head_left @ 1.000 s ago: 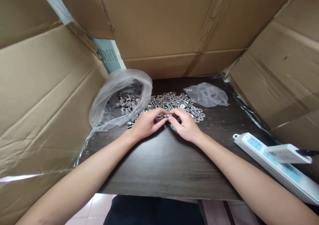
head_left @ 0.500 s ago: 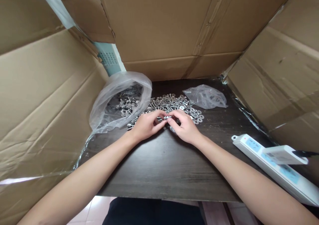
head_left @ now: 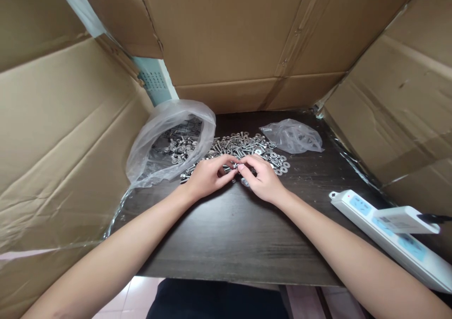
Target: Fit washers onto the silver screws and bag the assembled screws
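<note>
My left hand (head_left: 211, 175) and my right hand (head_left: 260, 177) meet fingertip to fingertip over the near edge of a pile of loose bolts and washers (head_left: 243, 145). Between them is a small metal bolt (head_left: 235, 166), mostly covered by the fingers. The left thumb and forefinger pinch it from one side. On the other side the right thumb and fingers close around its end, where a nut seems to sit. A wide-mouthed clear plastic bag (head_left: 141, 163) stands left of the pile, with several bolts and washers inside.
A crumpled clear bag (head_left: 293, 135) with a few bits in it lies behind and right of the pile. The white power strip (head_left: 381, 234) with a plugged-in adapter (head_left: 406, 219) lies at the right. Cardboard walls (head_left: 240, 32) surround the dark table (head_left: 226, 234).
The right thumb and fingers have closed further over the bolt, hiding its end that showed before. Both hands otherwise keep their place; the view has shifted slightly.
</note>
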A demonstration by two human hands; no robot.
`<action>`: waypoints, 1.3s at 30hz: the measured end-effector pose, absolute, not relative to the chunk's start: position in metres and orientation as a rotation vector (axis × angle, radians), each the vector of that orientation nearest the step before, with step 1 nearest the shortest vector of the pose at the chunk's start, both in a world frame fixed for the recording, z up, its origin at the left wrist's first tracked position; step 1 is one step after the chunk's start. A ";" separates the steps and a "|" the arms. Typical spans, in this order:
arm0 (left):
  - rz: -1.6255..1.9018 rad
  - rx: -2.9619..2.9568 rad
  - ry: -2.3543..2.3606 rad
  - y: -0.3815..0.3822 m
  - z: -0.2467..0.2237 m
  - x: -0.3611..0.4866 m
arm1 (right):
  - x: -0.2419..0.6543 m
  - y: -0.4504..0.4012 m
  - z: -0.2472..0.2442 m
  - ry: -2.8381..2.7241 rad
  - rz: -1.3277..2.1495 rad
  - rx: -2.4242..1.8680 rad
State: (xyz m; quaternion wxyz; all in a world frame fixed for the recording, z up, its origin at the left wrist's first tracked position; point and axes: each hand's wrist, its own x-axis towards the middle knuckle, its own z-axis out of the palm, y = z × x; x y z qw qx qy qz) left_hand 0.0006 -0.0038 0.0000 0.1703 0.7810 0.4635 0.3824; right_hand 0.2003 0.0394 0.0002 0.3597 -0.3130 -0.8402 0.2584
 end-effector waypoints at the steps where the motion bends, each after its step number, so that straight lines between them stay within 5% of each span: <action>1: 1.088 2.217 1.317 -0.004 0.000 0.001 | 0.200 0.040 0.000 -2.165 0.666 -0.805; 39: 1.114 2.231 1.313 -0.004 -0.001 0.001 | 0.201 0.041 -0.002 -2.162 0.656 -0.777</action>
